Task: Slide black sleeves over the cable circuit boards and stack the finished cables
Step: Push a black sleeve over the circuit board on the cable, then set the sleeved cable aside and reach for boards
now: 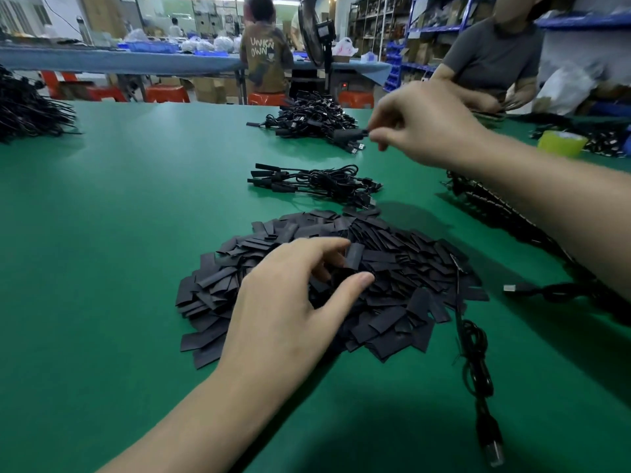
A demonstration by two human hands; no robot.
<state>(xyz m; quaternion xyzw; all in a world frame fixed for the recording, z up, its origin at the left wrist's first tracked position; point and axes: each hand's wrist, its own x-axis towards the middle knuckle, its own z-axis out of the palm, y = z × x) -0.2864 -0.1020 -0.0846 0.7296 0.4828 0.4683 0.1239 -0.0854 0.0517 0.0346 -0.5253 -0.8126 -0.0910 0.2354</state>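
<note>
Black sleeves (392, 285) form the largest item on the green table (119, 233): a broad loose heap directly beneath the left hand (290, 302), spreading out on all sides of its fingertips.

Next in size is the far heap of cables (307, 114), just below and beyond the right hand's pinch. We judge these finished, since dark sleeved ends show along its edge. A long cable bundle (495, 213) runs under the right forearm; we take it as the unsleeved supply, though no boards can be made out. The small stack (317, 182) lies between the two grips, its sleeved ends aligned. One loose cable (474, 353) trails across the sleeve heap on the thumb side of the left hand.

The right hand (426, 124) is closed in a fingertip pinch on one sleeved cable (348, 134), holding it above the far heap. The left hand has its fingers curled and appears to nip a single sleeve (354, 256), which stands upright against the index finger with the thumb just below.

Progress, as we judge it: many cables are done, the held one is ready to stack, and the large sleeve heap and supply bundle mean much work is left.
</note>
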